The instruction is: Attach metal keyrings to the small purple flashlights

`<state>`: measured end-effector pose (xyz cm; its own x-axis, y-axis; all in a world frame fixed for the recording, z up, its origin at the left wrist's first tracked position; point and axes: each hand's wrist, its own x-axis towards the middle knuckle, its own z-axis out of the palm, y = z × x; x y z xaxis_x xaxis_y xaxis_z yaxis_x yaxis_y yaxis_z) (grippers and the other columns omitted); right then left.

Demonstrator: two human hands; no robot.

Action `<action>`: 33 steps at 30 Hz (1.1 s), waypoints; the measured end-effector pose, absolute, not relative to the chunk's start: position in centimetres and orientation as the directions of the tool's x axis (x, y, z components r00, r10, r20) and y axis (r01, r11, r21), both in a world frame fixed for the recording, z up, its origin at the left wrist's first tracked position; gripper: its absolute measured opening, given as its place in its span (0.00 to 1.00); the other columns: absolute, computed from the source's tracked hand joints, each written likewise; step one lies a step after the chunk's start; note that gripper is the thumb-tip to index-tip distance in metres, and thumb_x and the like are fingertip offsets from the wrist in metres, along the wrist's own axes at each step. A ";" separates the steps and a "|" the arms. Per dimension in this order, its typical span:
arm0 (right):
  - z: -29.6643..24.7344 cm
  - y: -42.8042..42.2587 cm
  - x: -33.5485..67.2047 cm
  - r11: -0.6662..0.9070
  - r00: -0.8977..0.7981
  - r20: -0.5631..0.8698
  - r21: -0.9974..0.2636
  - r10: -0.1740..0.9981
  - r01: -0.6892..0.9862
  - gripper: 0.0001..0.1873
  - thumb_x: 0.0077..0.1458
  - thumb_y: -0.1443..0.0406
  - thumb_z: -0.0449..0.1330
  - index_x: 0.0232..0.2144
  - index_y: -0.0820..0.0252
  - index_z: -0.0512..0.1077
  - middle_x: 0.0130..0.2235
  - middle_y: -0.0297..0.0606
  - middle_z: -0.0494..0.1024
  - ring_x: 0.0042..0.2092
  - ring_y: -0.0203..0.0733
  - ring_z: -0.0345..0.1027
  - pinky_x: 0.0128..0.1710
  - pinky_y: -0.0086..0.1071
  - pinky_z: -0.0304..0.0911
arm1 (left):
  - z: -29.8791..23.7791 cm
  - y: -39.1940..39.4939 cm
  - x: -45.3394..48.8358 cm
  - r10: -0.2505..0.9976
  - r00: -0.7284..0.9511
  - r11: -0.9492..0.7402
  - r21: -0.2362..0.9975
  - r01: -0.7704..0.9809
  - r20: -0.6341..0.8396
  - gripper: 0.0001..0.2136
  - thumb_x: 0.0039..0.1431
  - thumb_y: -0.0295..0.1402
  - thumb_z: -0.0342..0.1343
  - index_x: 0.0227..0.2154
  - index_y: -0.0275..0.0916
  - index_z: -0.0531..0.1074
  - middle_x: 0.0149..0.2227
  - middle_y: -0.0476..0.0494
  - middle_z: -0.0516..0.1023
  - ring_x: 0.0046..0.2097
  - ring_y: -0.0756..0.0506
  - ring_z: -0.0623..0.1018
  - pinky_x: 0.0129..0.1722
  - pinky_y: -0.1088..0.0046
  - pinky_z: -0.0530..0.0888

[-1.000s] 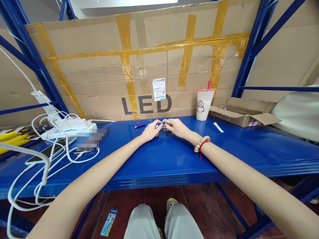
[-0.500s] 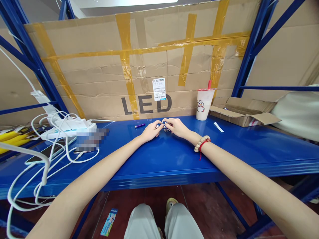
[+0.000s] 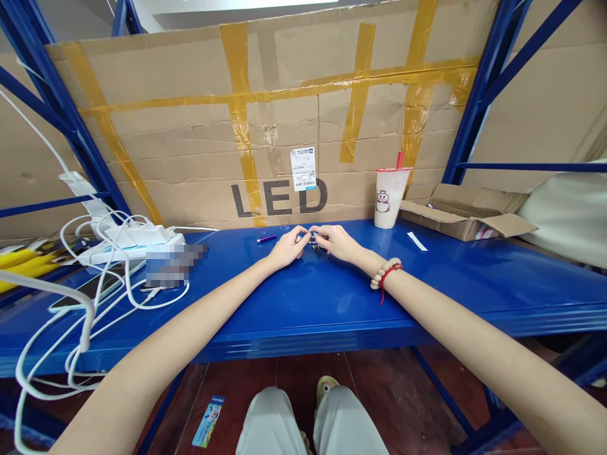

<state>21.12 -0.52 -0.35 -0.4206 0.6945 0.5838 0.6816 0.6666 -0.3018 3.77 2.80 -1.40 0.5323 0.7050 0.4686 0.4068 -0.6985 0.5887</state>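
Above the blue shelf top (image 3: 332, 303), my left hand (image 3: 287, 248) and my right hand (image 3: 336, 241) meet at the fingertips. Both have their fingers bent and closed around small shiny metal pieces (image 3: 315, 245) between them. The pieces are too small and too covered by fingers to name. A purple pen-like stick (image 3: 266, 239) lies just left of my left hand. On my right wrist sit a beaded bracelet (image 3: 385, 273) and a red string.
A white cup (image 3: 391, 199) with a red straw stands at the back right, near an open cardboard box (image 3: 467, 212) and a white strip (image 3: 416, 241). White cables (image 3: 126, 278), a power strip (image 3: 133, 243) and a phone (image 3: 90, 292) crowd the left. Taped cardboard (image 3: 190, 151) walls the back.
Both hands stay in nearly the same place; the fingers of my right hand have shifted slightly around the small metal pieces. The view has moved very little.
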 end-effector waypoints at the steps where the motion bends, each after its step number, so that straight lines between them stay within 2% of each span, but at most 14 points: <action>1: -0.4 -0.5 21.1 0.662 -0.420 0.578 -0.303 0.700 0.685 0.10 0.56 0.65 0.46 0.27 0.61 0.64 0.22 0.30 0.65 0.24 0.31 0.53 0.26 0.25 0.46 | -1.4 2.8 3.8 0.705 0.534 -0.699 0.586 0.410 0.467 0.17 0.60 0.47 0.42 0.37 0.38 0.64 0.13 0.57 0.64 0.18 0.52 0.66 0.23 0.77 0.62; 11: -0.2 -0.8 21.1 0.647 -0.424 0.555 -0.300 0.716 0.701 0.10 0.55 0.66 0.46 0.27 0.62 0.65 0.25 0.32 0.68 0.26 0.32 0.56 0.27 0.24 0.48 | -1.3 2.6 3.8 0.717 0.553 -0.692 0.525 0.495 0.424 0.16 0.59 0.47 0.41 0.37 0.40 0.64 0.15 0.57 0.65 0.19 0.51 0.68 0.25 0.76 0.64; 16: -0.1 -0.9 21.1 0.607 -0.403 0.520 -0.311 0.753 0.732 0.12 0.55 0.65 0.46 0.31 0.62 0.68 0.26 0.33 0.70 0.26 0.32 0.57 0.27 0.25 0.48 | -1.3 2.6 3.8 0.698 0.576 -0.716 0.410 0.565 0.425 0.14 0.59 0.45 0.42 0.38 0.41 0.64 0.19 0.54 0.66 0.24 0.49 0.70 0.25 0.76 0.63; 21: 0.1 -1.0 21.0 0.574 -0.391 0.488 -0.309 0.780 0.759 0.12 0.55 0.65 0.46 0.31 0.62 0.69 0.27 0.34 0.71 0.26 0.32 0.57 0.27 0.24 0.48 | -1.1 2.5 3.9 0.684 0.597 -0.727 0.323 0.606 0.418 0.13 0.60 0.43 0.42 0.38 0.41 0.65 0.24 0.51 0.68 0.28 0.47 0.71 0.26 0.76 0.62; 33: 0.0 -1.1 21.0 0.555 -0.394 0.460 -0.291 0.795 0.780 0.11 0.55 0.64 0.47 0.31 0.60 0.69 0.28 0.33 0.72 0.27 0.33 0.58 0.28 0.25 0.49 | -1.2 2.7 3.9 0.680 0.614 -0.729 0.284 0.622 0.400 0.13 0.59 0.43 0.43 0.36 0.41 0.66 0.25 0.51 0.70 0.29 0.47 0.72 0.27 0.75 0.63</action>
<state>21.04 -1.14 0.03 -0.3944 0.7954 0.4601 0.7797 0.5547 -0.2906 3.87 2.71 -1.21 0.6142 0.6801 0.4002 0.6224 -0.7293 0.2840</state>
